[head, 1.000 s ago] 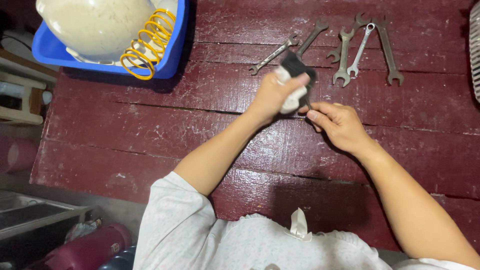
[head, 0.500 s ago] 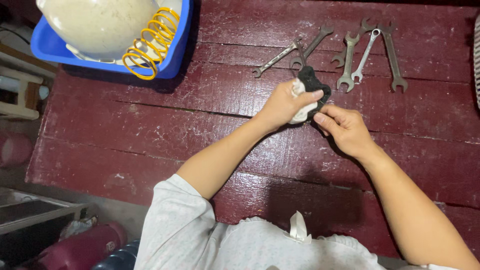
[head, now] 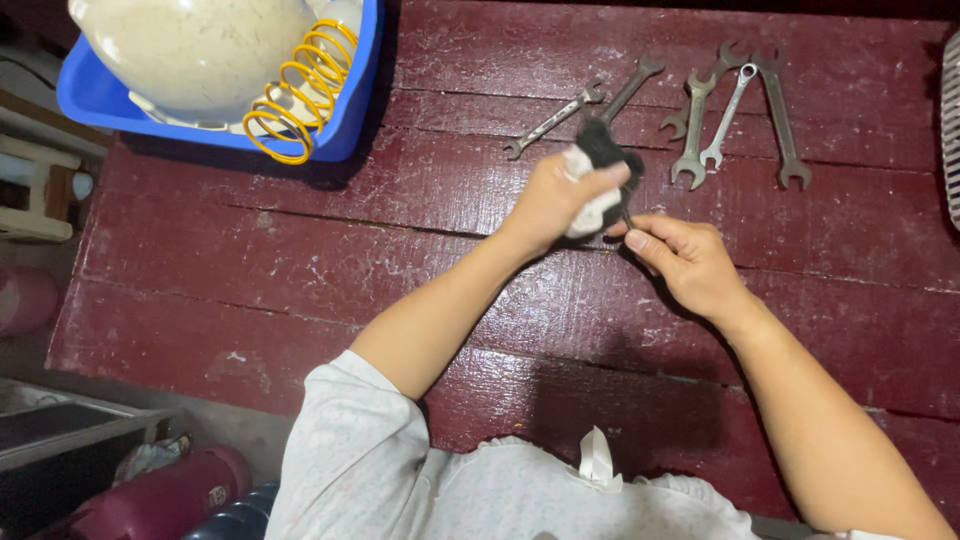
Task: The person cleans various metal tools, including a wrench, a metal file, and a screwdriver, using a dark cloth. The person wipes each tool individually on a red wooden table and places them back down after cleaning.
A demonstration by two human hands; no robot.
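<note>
My left hand [head: 552, 198] is closed around a dirty white-and-black rag [head: 600, 172] held above the dark red wooden table [head: 300, 260]. My right hand [head: 682, 258] sits just right of it, its fingertips pinching a thin dark metal piece [head: 627, 214] that pokes out from under the rag; most of that piece is hidden. Several steel wrenches lie on the table beyond the hands: two crossed ones [head: 580, 104] behind the rag and a group of three [head: 735, 115] to the right.
A blue plastic tub [head: 110, 100] at the table's far left corner holds a pale rounded cover [head: 190, 45] and a yellow coiled spring [head: 295, 95]. A fan grille [head: 950, 120] shows at the right edge. A maroon flask [head: 160, 495] lies below the table's near edge.
Both hands have stayed together over the table, shifting slightly as the rag works around the small piece. The wrenches have not moved.
</note>
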